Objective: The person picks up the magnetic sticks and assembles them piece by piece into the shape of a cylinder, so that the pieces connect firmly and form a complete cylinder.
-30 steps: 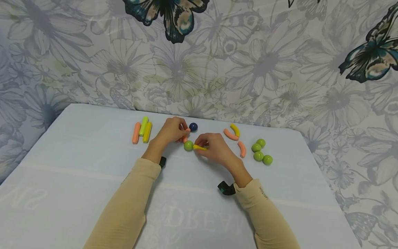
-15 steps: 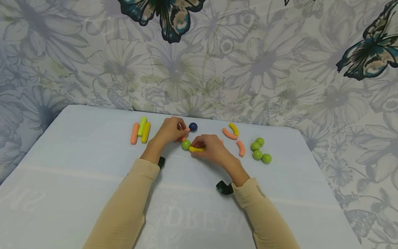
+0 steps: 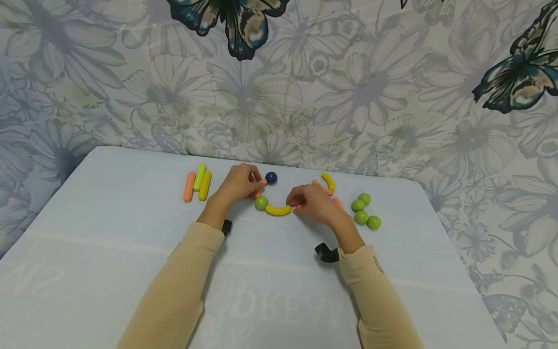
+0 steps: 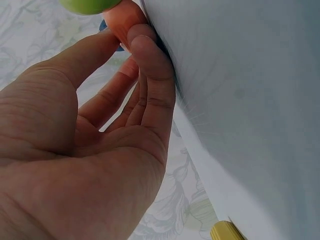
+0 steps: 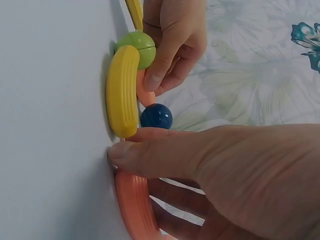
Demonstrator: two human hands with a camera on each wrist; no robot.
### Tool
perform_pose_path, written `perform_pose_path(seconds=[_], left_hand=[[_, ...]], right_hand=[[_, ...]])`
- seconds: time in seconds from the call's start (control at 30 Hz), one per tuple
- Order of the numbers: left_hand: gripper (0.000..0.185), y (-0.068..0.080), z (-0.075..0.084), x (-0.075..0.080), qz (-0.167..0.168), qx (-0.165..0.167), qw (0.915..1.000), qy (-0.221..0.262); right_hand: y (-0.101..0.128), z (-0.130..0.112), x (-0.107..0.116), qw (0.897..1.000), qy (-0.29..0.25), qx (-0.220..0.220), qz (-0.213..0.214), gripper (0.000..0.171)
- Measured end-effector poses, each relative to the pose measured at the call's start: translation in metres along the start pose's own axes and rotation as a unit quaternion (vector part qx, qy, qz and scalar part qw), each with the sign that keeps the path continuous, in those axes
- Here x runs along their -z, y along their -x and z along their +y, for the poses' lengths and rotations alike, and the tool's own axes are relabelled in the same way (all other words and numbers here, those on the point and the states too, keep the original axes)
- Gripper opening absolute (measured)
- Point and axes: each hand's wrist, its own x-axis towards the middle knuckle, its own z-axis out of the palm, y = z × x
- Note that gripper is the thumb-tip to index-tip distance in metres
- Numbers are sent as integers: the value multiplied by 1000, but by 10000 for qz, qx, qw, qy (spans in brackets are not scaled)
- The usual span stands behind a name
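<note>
My left hand pinches a short orange piece that stands against the green ball, just in front of a dark blue ball. A yellow curved piece lies on the table with one end at the green ball. My right hand is at its other end. Its thumb and fingers grip an orange curved piece, mostly hidden under the hand in the head view.
Three straight sticks lie together at the far left of the pale blue table. A yellow curve and several green balls lie right of my right hand. A flowered cloth hangs behind the table.
My right hand has let go of the yellow curved piece, which now lies against the green ball. The hand has moved right to that piece's far end. The left hand has stayed put.
</note>
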Motion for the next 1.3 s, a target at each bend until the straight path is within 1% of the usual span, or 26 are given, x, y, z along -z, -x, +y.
perform_pose_path(seconds=[0.07,0.23,0.3,0.37,0.43,0.53,0.57,0.63,0.7,0.73,0.8,0.97,1.2,1.3], left_hand=[[22,0,0,0,-6,-4,10000,-12],[22,0,0,0,-12,-44,10000,-21],[21,0,1,-1,-8,-54,10000,-13],[21,0,1,-1,0,-52,10000,-3],[21,0,2,-1,0,-45,10000,11],[21,0,3,-1,-4,-29,10000,2],[21,0,3,-1,-5,-20,10000,-7],[21,0,3,-1,-4,-7,10000,-43],[21,0,3,-1,-11,16,10000,-53],[21,0,2,-1,-13,27,10000,-60],[21,0,2,-1,-20,44,10000,-59],[20,0,1,-1,-15,14,10000,-61],[20,1,1,-1,-24,4,10000,-35],[19,1,1,-1,-30,10,10000,-28]], right_hand=[[1,2,2,10000,33,-61,26,21],[5,6,11,9992,43,-376,118,21],[8,9,15,9982,-92,-502,304,20],[10,13,18,9957,-214,-579,693,20],[11,19,21,9889,-278,-702,1282,22],[14,29,24,9707,-316,-1057,2135,34],[15,32,25,9639,-293,-1221,2348,38],[16,40,25,9521,-170,-1582,2613,45],[16,46,25,9439,-50,-1896,2704,49],[16,49,24,9418,5,-2003,2699,49],[16,55,23,9410,82,-2127,2633,45],[15,66,19,9441,-42,-2149,2500,33],[17,72,19,9342,-415,-2278,2714,31],[18,71,20,9330,-451,-2320,2715,30]])
